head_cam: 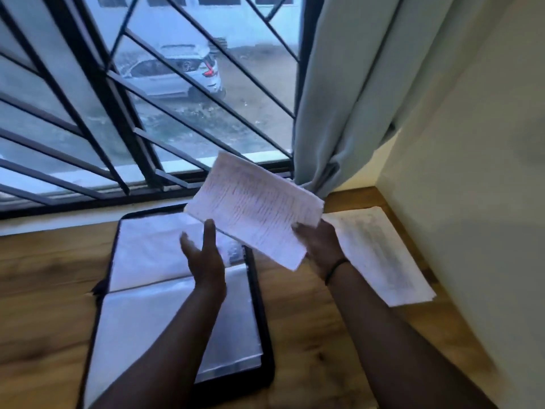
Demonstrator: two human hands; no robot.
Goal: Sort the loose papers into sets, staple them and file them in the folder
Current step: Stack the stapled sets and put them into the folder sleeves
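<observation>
above open folder | right hand fingers pinching paper set | left hand fingers spread, empty

A wood-grain worktop runs up to a wide window fronted by dark metal bars set in slanting lines. Through the glass, a silver car sits parked on bare ground, a pale building behind it. On the right, a grey-green curtain hangs gathered against a cream wall.
</observation>
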